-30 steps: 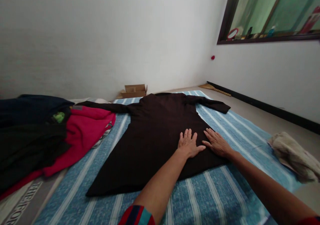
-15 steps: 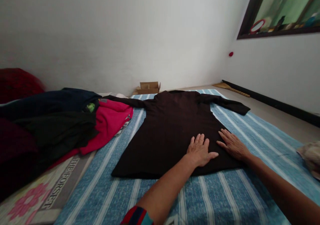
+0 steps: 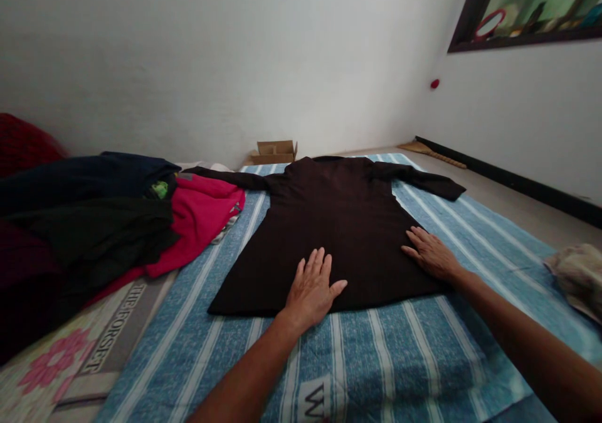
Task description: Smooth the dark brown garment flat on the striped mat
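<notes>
The dark garment (image 3: pixel 336 228) lies flat on the striped sheet (image 3: pixel 179 348). Our left hand (image 3: pixel 311 290) and right hand (image 3: pixel 431 253) rest palm-down on its lower half, fingers extended, gripping nothing. We judge it soft, probably light; dimness obscures the weave. Hem corners offer purchase.

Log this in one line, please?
left hand: flat on dark long-sleeved top; right hand: at its side edge; top: spread on striped sheet

Palms of left hand (image 3: pixel 310 292) and right hand (image 3: pixel 433 255) hidden, window (image 3: pixel 524 1) cropped, beige cloth (image 3: pixel 577 275) cut off
</notes>
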A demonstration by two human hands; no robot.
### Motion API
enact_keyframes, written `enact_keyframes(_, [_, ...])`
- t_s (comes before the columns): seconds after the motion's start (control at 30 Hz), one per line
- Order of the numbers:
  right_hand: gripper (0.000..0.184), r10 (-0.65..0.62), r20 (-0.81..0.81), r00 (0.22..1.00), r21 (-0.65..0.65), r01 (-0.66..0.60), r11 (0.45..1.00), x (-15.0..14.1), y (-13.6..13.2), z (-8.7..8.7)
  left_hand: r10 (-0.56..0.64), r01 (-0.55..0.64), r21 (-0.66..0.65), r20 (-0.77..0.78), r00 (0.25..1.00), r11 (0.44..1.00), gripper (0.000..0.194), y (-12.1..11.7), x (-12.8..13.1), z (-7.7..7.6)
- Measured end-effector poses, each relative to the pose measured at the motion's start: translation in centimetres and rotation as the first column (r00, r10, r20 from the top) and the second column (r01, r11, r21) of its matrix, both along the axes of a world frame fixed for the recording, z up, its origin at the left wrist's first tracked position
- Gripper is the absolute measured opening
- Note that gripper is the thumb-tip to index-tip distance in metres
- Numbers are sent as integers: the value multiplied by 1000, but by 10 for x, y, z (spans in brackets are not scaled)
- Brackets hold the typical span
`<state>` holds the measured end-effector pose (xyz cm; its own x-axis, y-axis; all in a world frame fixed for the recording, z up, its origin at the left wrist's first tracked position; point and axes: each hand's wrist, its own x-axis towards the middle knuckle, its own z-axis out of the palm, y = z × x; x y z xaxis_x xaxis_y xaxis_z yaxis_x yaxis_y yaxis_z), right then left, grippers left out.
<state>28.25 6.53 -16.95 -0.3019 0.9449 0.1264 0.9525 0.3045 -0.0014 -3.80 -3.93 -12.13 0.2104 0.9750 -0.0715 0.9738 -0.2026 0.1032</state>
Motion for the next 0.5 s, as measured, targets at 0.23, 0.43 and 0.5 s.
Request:
enact_keyframes(0.23, [68, 191, -67, 979, 52, -188, 981, -63, -39, 26, -10, 10, 6, -9, 1000, 1000, 67, -1, 3, 1])
enact_keyframes(0.43, [74, 228, -139, 964, -92, -242, 966, -92, -67, 20, -13, 13, 4, 18, 1000, 1000, 65, -3, -2, 3])
enact_keyframes(0.5, [75, 214, -162, 963, -122, -235, 964, -92, -68, 18, -7, 8, -17, 29, 1000, 1000, 65, -5, -4, 5])
